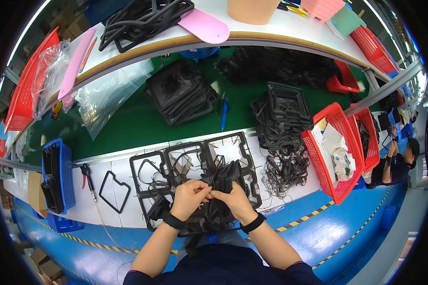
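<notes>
Rubber frames (222, 183), black, a bunched stack, pinched between both hands at the bench edge. Left hand (189, 195) grips the stack's left side, fingers (202, 186) curled narrow onto the rubber, tips meeting the right hand's tips. Right hand (234, 198) clamps the right side, fingers closed on the same stack. Stack rises above the fingertips and hangs below the palms toward the lap; long axis runs roughly away from the person, slightly tilted right, top end pointing to the green belt (142, 124). Both wrists wear black bands.

Left to right around the fingers: blue basket (66, 176) of black parts far left; red-handled cutters (86, 172) nearer; single loose black gasket (114, 191) just left of the left hand; large black moulded grid (195, 152) flat on the white bench (88, 211) directly behind the fingers, touching the held stack; tangled black trim scrap (286, 168) right of the right hand; pile of frames (283, 116) beyond that; red basket (340, 152) with white scraps far right. Another person (394, 161) sits at the far right edge.
</notes>
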